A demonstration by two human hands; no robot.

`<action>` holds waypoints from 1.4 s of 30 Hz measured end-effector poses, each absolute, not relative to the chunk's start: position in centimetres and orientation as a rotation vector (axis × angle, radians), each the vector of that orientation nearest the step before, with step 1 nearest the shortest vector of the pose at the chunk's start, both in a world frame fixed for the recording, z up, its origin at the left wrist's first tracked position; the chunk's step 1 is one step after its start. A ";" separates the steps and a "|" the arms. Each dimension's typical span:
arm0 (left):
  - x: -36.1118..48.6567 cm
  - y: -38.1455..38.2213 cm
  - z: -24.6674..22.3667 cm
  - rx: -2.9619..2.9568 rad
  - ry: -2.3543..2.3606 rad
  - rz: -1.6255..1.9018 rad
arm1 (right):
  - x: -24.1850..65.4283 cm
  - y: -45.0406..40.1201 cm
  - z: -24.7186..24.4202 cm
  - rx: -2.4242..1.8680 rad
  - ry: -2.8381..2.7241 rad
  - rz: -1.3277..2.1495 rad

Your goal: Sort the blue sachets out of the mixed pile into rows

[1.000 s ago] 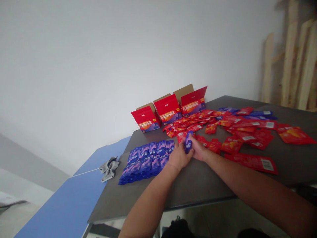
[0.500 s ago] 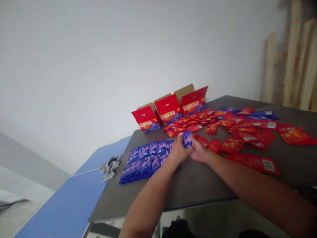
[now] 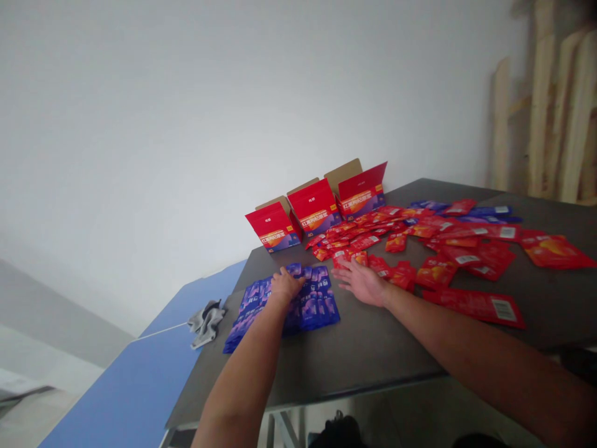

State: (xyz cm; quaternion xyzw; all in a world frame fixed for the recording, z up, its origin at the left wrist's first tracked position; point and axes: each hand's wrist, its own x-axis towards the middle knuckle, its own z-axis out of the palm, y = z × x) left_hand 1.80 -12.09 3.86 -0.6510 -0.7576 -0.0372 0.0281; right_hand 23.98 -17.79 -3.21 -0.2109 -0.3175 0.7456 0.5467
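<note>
The left hand (image 3: 285, 286) rests open on the neat pile of blue packets (image 3: 314, 305), and the right hand (image 3: 361, 283) is spread wide beside the messy red packets (image 3: 436, 274) (lots lie loose).

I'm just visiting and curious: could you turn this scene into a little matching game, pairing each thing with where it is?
Things:
1. left hand
2. right hand
3. grey cloth
4. open red cartons

Places:
A. beside the red sachets
B. along the far edge of the dark table
C. on the purple sachets
D. next to the blue table

Pairs: 1-C, 2-A, 3-D, 4-B
</note>
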 end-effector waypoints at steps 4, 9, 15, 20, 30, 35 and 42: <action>1.5 -11.9 3.1 -1.960 -2.418 -0.032 | 23.9 -17.9 -3.1 -0.503 -0.754 1.769; 1.7 -12.1 2.5 -1.971 -2.456 0.008 | 23.9 -18.2 -2.8 -0.522 -0.739 1.769; 2.2 -12.7 3.3 -1.986 -2.394 0.003 | 24.0 -18.1 -2.8 -0.533 -0.708 1.768; 6.2 -15.1 3.5 -2.330 -2.115 -0.304 | 24.0 -18.0 -2.9 -0.527 -0.679 1.725; 16.0 -22.2 -3.6 -3.281 -1.775 -1.172 | 25.6 -16.8 -3.5 -0.556 -0.689 1.545; 15.9 -21.9 -4.8 -3.301 -1.708 -1.352 | 25.6 -16.4 -4.0 -0.639 -0.824 1.322; 16.1 -22.2 -4.4 -3.378 -1.741 -0.914 | 26.8 -18.3 -1.9 -1.185 -1.125 0.816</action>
